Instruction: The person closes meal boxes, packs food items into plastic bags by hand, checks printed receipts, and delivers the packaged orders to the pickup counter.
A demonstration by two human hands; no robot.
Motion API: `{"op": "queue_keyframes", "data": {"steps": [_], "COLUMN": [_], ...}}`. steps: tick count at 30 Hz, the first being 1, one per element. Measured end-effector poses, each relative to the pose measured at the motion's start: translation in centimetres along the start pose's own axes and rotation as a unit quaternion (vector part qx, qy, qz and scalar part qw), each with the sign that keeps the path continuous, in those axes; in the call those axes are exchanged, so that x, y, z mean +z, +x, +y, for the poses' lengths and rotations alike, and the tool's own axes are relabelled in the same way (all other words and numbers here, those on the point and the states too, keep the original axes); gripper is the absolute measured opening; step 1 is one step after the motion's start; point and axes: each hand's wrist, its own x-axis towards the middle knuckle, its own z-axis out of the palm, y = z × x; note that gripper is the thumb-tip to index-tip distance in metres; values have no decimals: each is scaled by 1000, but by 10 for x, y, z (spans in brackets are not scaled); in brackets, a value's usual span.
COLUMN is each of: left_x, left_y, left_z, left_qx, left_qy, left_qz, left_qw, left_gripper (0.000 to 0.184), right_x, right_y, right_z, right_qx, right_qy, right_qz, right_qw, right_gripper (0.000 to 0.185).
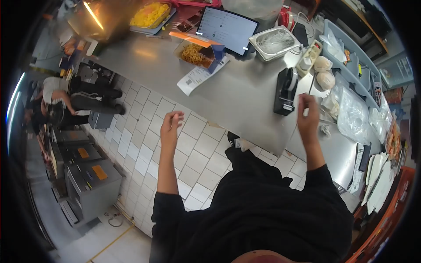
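My left hand (171, 123) hangs over the tiled floor in front of the counter, fingers half curled and apart, holding nothing. Over the counter at the right, my right hand (308, 113) is slightly blurred; its fingers are bent around or beside a thin dark stick (312, 84), and whether it grips that is unclear. Just left of it stands a black tape dispenser (286, 93). Farther back, an open box of noodles (195, 55) rests by a printed receipt (193, 82), with a lit tablet (228, 29) behind it.
A metal tray (272, 43), a power strip (309, 57) and plastic bags (352, 115) lie on the steel counter (245, 96). Yellow food (150, 15) fills a container at the back. Other people (57, 94) and grey cabinets (94, 184) are at the left.
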Motion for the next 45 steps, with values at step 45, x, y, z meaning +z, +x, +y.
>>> {"op": "queue_keyframes", "data": {"steps": [45], "left_x": [-12], "left_y": [135], "left_z": [-86], "left_qx": [442], "left_qy": [308], "left_qz": [-346], "left_qw": [768], "left_gripper": [54], "right_x": [255], "right_y": [-57], "right_z": [-129], "right_qx": [90], "right_qy": [-188], "right_qz": [-103], "right_qw": [973], "right_gripper": [30]}}
